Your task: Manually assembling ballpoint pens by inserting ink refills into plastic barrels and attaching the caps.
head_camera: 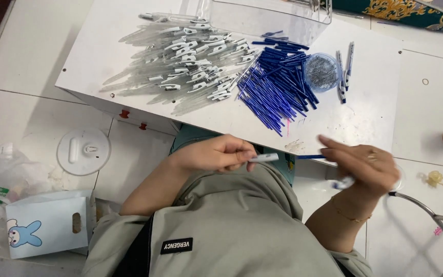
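Observation:
My left hand (216,154) is closed around a clear pen barrel (263,158), its white tip pointing right. My right hand (365,165), blurred by motion, holds a thin blue refill (311,157) aimed at that barrel's tip; a small pale piece shows under its fingers. Both hands hover over my lap, just below the front edge of the white board (103,46). On the board lie a heap of clear pen barrels with white clips (185,61), a pile of blue refills (278,82), and a small round cup of metal springs (321,72).
A few assembled pens (344,72) lie right of the spring cup. A clear plastic box (273,18) stands at the board's back. On the tiled floor are a round white lid (83,151), a small white box with a blue bunny (47,223), plastic bags and a metal frame (437,220).

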